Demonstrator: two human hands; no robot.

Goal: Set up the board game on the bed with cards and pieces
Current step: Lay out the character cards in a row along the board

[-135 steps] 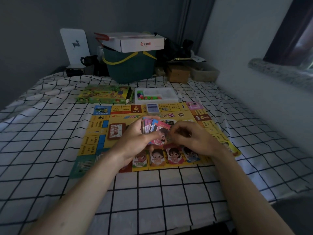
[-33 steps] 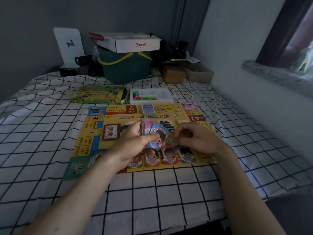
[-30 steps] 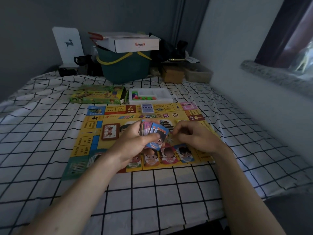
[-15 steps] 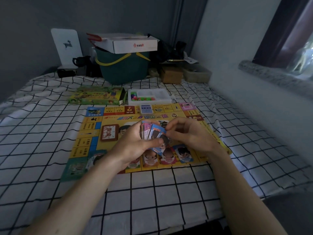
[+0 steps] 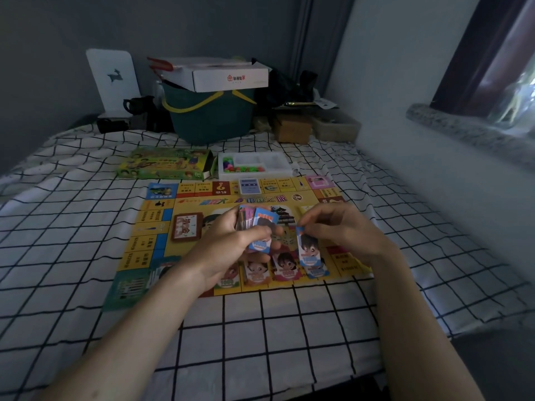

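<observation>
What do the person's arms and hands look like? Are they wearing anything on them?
Both arms are bare right up to the bottom edge of the picture, with no sleeves showing. The left hand and right hand wear no gloves. No watch, bracelet or ring can be seen, though the room is dim.

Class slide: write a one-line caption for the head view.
Left hand grips a fanned stack of money cards while right hand pinches one blue card over the yellow game board.
</observation>
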